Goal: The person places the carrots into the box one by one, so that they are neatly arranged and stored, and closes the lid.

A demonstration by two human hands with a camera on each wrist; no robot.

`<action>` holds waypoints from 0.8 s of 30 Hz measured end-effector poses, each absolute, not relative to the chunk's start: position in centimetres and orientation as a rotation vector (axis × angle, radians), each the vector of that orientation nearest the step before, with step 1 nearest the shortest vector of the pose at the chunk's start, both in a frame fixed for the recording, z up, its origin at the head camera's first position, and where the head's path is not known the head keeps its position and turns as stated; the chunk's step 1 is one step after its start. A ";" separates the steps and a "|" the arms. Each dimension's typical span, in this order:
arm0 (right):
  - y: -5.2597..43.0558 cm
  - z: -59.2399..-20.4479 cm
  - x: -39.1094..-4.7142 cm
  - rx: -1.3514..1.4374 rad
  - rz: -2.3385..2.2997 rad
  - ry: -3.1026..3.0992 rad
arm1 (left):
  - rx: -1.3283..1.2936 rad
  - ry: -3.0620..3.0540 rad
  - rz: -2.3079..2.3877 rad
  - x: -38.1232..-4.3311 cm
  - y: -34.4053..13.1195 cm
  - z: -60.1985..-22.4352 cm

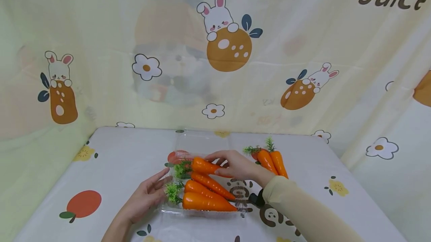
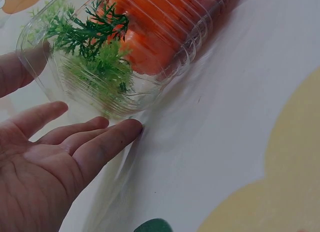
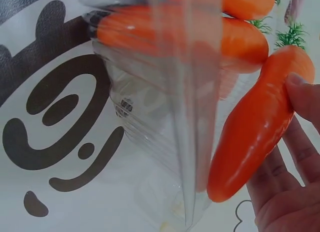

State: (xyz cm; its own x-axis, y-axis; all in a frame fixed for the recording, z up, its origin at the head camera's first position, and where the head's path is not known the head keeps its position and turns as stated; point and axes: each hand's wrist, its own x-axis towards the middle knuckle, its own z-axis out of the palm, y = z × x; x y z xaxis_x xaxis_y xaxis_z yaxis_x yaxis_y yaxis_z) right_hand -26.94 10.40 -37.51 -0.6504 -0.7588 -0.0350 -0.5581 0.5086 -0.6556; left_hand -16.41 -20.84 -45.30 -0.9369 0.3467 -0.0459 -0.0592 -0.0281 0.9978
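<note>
Laying the carrot [image 1: 203, 165] down gently

Your right hand [image 1: 237, 164] pinches the carrot between thumb and fingers, at the far side of the box [image 1: 171, 210]; whether it touches the bottom, one cannot tell. Your left hand [image 1: 145, 198], fingers straight, is just beside the left wall; contact is not clear. It seems best to lower the carrot flat, leaves [image 1: 182, 169] to the left like the three carrots [image 1: 209, 202] nearer you, and to steady the box, which may slide.
</note>
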 end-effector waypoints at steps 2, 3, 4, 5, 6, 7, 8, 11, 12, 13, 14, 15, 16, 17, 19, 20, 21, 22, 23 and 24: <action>10.1 -37.5 -27.0 -1.073 -0.900 2.428 | 0.303 1.968 2.045 -16.4 -20.9 -45.3; 10.0 -37.6 -26.9 -1.059 -0.905 2.426 | 0.303 1.966 2.046 -16.4 -20.9 -45.3; 9.9 -37.6 -27.0 -1.047 -0.911 2.422 | 0.302 1.967 2.047 -16.4 -20.9 -45.3; 9.8 -37.6 -26.9 -1.036 -0.912 2.422 | 0.301 1.970 2.045 -16.4 -20.9 -45.2; 9.7 -37.6 -26.9 -1.023 -0.910 2.425 | 0.300 1.973 2.043 -16.4 -20.8 -45.2; 9.6 -37.6 -27.0 -1.016 -0.909 2.428 | 0.299 1.977 2.041 -16.4 -20.8 -45.2; 9.6 -37.7 -27.0 -1.006 -0.908 2.431 | 0.298 1.981 2.039 -16.3 -20.8 -45.2; 9.6 -37.8 -27.1 -0.992 -0.906 2.440 | 0.289 1.995 2.029 -16.3 -20.7 -45.1; 9.6 -37.9 -27.1 -0.987 -0.907 2.441 | 0.285 1.995 2.029 -16.3 -20.7 -45.1; 9.6 -37.9 -27.1 -0.984 -0.908 2.443 | 0.281 1.997 2.027 -16.3 -20.7 -45.0; 9.6 -38.0 -27.1 -0.977 -0.909 2.444 | 0.279 1.998 2.027 -16.3 -20.7 -45.0; 9.6 -38.0 -27.2 -0.977 -0.908 2.446 | 0.275 1.999 2.026 -16.2 -20.6 -45.0; 9.6 -38.0 -27.2 -0.983 -0.906 2.449 | 0.273 2.000 2.025 -16.2 -20.6 -45.0; 9.6 -38.0 -27.2 -0.982 -0.903 2.451 | 0.272 2.000 2.025 -16.2 -20.6 -45.0; 9.6 -38.0 -27.2 -0.982 -0.899 2.454 | 0.271 2.000 2.025 -16.2 -20.6 -45.0; 9.6 -38.0 -27.2 -0.983 -0.898 2.454 | 0.274 2.000 2.025 -16.3 -20.6 -45.1; 9.6 -38.0 -27.2 -0.985 -0.896 2.456 | 0.275 2.001 2.026 -16.3 -20.7 -45.1; 9.6 -38.1 -27.3 -0.986 -0.895 2.457 | 0.276 2.001 2.026 -16.3 -20.7 -45.1; 9.6 -38.1 -27.3 -0.978 -0.894 2.458 | 0.278 2.001 2.027 -16.3 -20.7 -45.1; 9.6 -38.1 -27.3 -0.976 -0.891 2.461 | 0.282 2.002 2.027 -16.3 -20.7 -45.1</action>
